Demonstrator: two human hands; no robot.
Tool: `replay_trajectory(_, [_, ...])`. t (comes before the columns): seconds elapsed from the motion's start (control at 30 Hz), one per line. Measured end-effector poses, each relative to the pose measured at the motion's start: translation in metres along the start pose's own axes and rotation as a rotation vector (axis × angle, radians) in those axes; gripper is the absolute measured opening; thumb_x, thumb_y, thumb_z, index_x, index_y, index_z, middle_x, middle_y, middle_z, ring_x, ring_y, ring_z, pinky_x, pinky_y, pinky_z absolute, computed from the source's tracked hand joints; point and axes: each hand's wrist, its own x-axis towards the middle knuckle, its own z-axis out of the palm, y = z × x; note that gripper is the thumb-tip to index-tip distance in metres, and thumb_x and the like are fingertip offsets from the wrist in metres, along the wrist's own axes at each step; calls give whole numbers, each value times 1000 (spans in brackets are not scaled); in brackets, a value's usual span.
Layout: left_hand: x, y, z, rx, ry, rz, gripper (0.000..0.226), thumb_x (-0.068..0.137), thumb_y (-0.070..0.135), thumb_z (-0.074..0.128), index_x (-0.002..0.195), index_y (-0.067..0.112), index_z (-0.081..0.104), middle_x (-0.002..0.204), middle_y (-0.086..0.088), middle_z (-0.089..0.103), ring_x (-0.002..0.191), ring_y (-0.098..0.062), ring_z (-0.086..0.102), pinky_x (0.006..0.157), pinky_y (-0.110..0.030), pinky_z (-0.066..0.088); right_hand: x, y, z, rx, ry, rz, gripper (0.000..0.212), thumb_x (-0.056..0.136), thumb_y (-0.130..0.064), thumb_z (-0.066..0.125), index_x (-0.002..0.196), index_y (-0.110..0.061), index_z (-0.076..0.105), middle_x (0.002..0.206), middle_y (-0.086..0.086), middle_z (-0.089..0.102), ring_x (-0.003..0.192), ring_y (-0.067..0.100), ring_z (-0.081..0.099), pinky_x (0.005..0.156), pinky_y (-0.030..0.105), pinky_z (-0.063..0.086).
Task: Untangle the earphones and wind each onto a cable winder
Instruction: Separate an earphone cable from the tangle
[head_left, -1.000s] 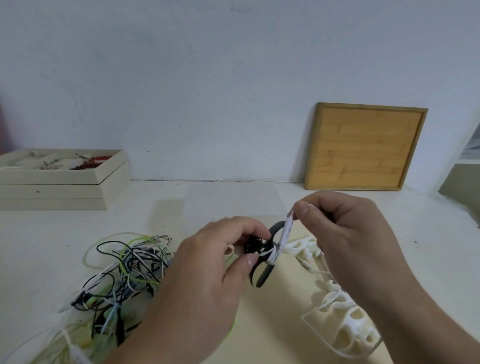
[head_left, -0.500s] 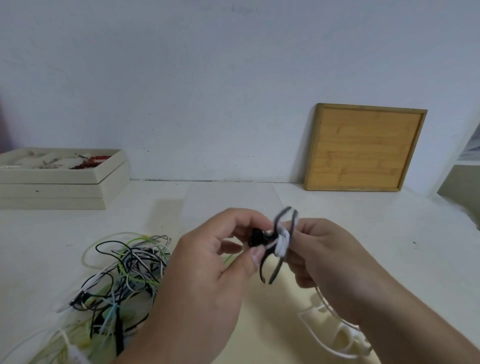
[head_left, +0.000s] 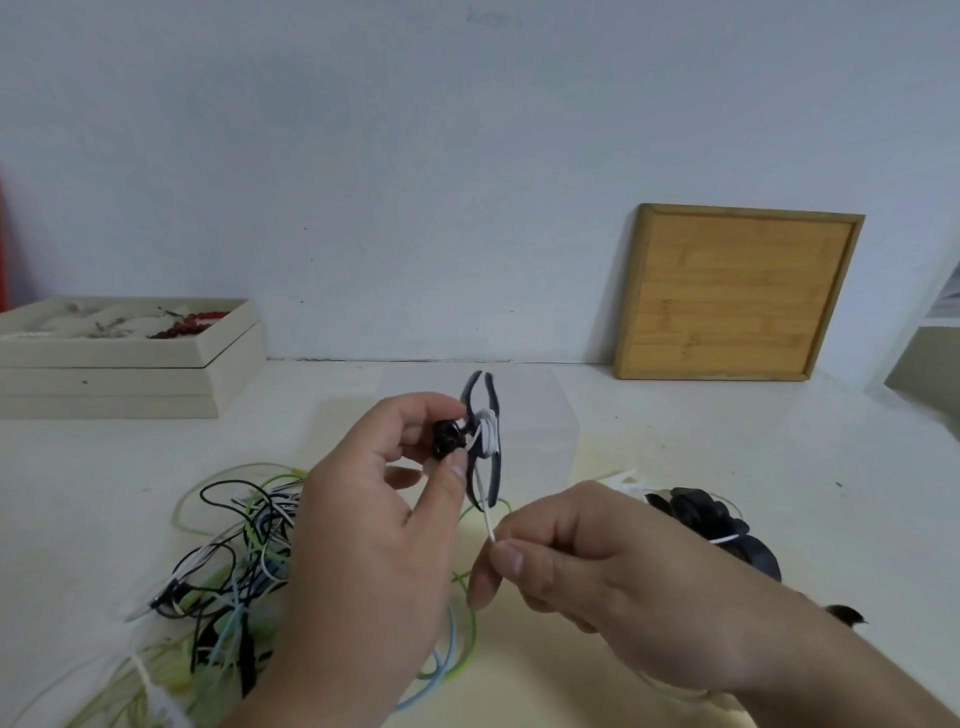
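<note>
Nearest, the right hand (head_left: 613, 566) pinches the white earphone cable (head_left: 487, 512) between thumb and forefinger, just below the winder. Above it the left hand (head_left: 374, 525) grips the black cable winder (head_left: 480, 441) by its knob, held off the table (head_left: 675, 436), white turns wrapped round its middle. The tangled earphones (head_left: 234, 561) lie left; a wooden tray (head_left: 737, 291) leans against the wall.
</note>
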Motion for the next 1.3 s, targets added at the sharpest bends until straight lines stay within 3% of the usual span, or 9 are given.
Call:
replay_trajectory(0.23, [-1, 0, -3, 227, -80, 86, 32, 84, 11, 74, 91, 42, 67, 90, 30, 64, 89, 6, 59, 73, -6, 42, -5, -5, -7, 92, 156, -86, 29, 90, -38, 59, 79, -16, 75, 57, -1, 34, 55, 15, 30, 52, 27, 25])
replay_trajectory(0.4, [-1, 2, -4, 321, -221, 162, 40, 82, 4, 73, 93, 41, 65, 91, 26, 62, 93, 13, 53, 70, 2, 35, -12, -8, -18, 166, 424, -95, 24, 87, -33, 65, 73, -16, 75, 51, -4, 37, 47, 8, 31, 47, 18, 28])
replay_trajectory(0.5, [-1, 4, -3, 316, -268, 197, 31, 79, 15, 66, 95, 41, 65, 92, 28, 63, 94, 17, 52, 72, 5, 33, -12, -8, -22, 51, 629, -52, 23, 92, -26, 67, 70, -21, 74, 44, -9, 33, 40, 7, 27, 40, 14, 26])
replay_trajectory(0.6, [-3, 8, -2, 167, -326, 137, 29, 76, 20, 64, 93, 43, 67, 88, 28, 67, 90, 13, 58, 74, 1, 37, -11, -5, -26, 43, 735, -10, 21, 91, -26, 66, 71, -23, 73, 46, -7, 30, 41, 10, 24, 39, 16, 24])
replay_trajectory(0.73, [-3, 8, -1, -95, -372, 7, 30, 76, 20, 63, 96, 42, 70, 89, 14, 72, 83, -6, 65, 81, -24, 46, -7, 1, -25, 67, 669, 88, 29, 95, -35, 61, 69, -26, 70, 54, 5, 31, 47, 18, 24, 42, 21, 22])
replay_trajectory(0.83, [-2, 6, 0, -260, -335, -44, 30, 76, 13, 64, 94, 35, 73, 90, 2, 74, 82, -19, 68, 80, -34, 55, -1, 5, -18, 4, 552, 119, 36, 97, -38, 56, 64, -31, 69, 51, -2, 36, 47, 16, 30, 45, 23, 26])
replay_trajectory(1.07, [2, 8, 0, -422, -267, -73, 32, 73, 4, 63, 89, 29, 74, 84, -1, 75, 77, -11, 70, 66, -19, 55, 1, 6, -12, -31, 510, 105, 30, 97, -41, 53, 77, -27, 70, 58, 7, 36, 50, 18, 31, 47, 26, 26])
replay_trajectory(1.2, [0, 5, 2, -372, -233, -69, 31, 74, 8, 65, 91, 32, 74, 87, -2, 75, 80, -16, 70, 73, -28, 60, 2, 4, -6, -118, 296, 101, 29, 99, -36, 52, 77, -28, 70, 62, 1, 41, 52, 12, 34, 49, 25, 29])
replay_trajectory(1.3, [1, 1, 2, -328, -158, -67, 30, 74, 11, 66, 92, 34, 73, 87, -2, 74, 80, -16, 70, 70, -19, 55, 2, 4, -1, -176, 117, 70, 26, 101, -37, 53, 84, -27, 70, 64, 4, 44, 58, 13, 41, 57, 29, 35])
